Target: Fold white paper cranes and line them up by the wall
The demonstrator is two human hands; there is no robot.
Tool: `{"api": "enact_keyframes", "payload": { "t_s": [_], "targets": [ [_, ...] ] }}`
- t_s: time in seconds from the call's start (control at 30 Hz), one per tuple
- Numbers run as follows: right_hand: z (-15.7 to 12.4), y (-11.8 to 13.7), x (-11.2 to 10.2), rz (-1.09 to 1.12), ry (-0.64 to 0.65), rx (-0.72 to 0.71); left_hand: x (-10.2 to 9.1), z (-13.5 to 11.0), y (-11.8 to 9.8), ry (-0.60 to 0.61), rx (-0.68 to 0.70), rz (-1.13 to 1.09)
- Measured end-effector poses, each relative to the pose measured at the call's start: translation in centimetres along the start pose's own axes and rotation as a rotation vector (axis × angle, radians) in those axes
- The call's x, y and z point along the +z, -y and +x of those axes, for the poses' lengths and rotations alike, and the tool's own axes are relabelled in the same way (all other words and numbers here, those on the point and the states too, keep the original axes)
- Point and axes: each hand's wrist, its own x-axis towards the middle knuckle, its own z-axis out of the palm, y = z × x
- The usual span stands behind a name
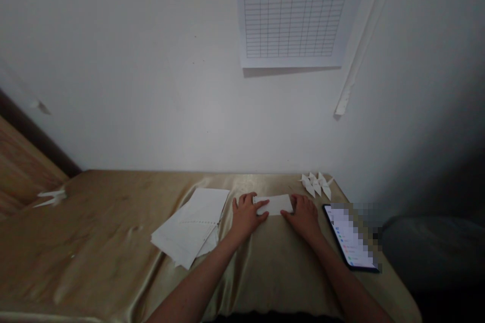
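A small white sheet of paper, longer side to side than deep, lies on the gold satin cloth in front of me. One perforated-looking edge shows at its left end. My left hand grips that left end, thumb and index finger resting on top of the paper. At the opposite end, my right hand holds the paper with its thumb on the near corner and fingers curled behind the edge. Undersides of both hands' fingers are partly hidden.
Loose white sheets lie in a pile to the left. Folded paper figures sit at the back right, above a lit phone. The table's cloth meets a wall, where a printed chart hangs. White scraps lie far left.
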Motion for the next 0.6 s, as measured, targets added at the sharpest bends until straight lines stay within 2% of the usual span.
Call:
{"api": "enact_keyframes", "payload": {
  "t_s": [0.2,0.37,0.6],
  "targets": [
    [0.3,-0.5,-0.4,0.032,0.033,-0.022,-0.6,0.0,0.9,0.059,-0.016,-0.026],
    [0.3,-0.3,-0.8,0.042,0.098,-0.038,-1.1,0.1,2.2,0.083,0.030,-0.052],
    [0.4,-0.4,-0.7,0.056,0.108,-0.047,-1.2,0.5,3.9,0.224,0.099,-0.024]
  ]
}}
